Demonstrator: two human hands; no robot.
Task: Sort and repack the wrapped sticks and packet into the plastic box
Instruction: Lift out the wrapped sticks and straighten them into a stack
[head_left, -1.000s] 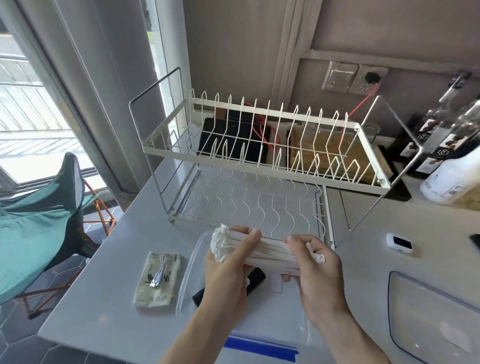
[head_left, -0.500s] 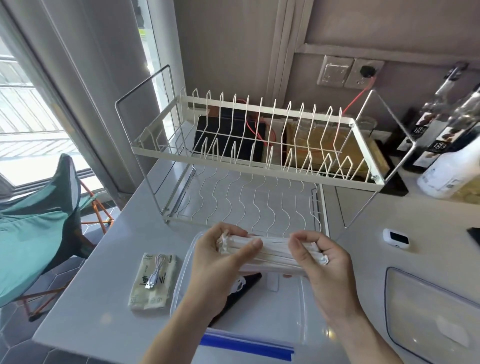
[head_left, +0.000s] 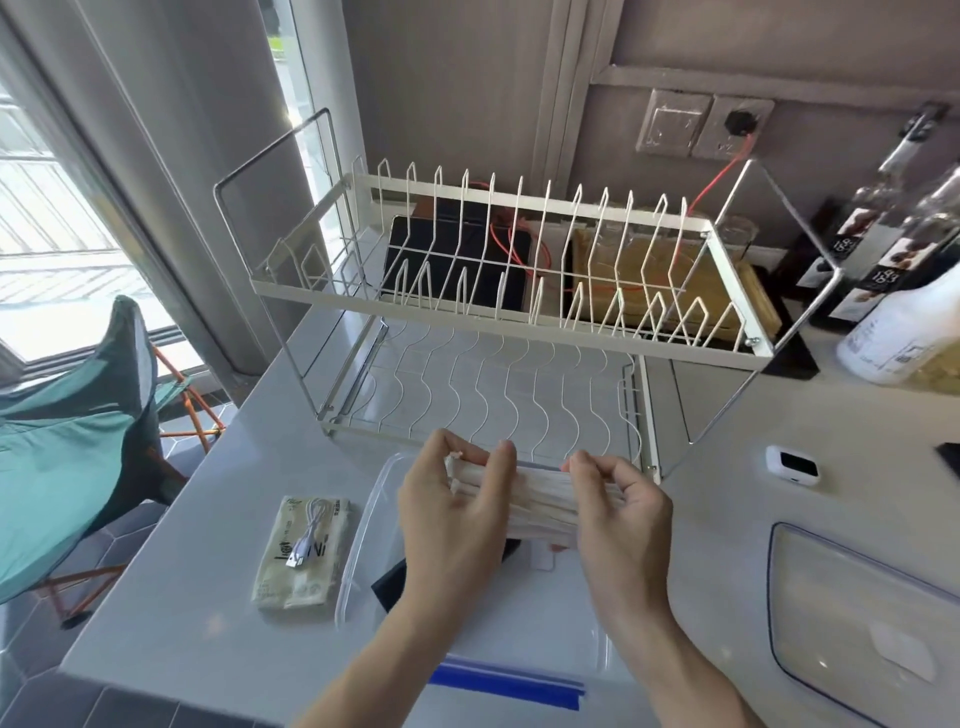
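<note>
Both the left hand (head_left: 452, 512) and right hand (head_left: 621, 519) grip wrapped sticks (head_left: 540, 499) above the plastic box (head_left: 363, 525); packet (head_left: 304, 553) beside, dish rack (head_left: 509, 291) behind.

sticks: white paper-wrapped bundle (head_left: 535, 501), lying roughly level, lower centre of frame, held at both ends over the box | packet: pale yellowish packet (head_left: 303, 553), flat on the counter, lower left, just beside the box | box: clear plastic box (head_left: 363, 525), open, lower centre
</note>
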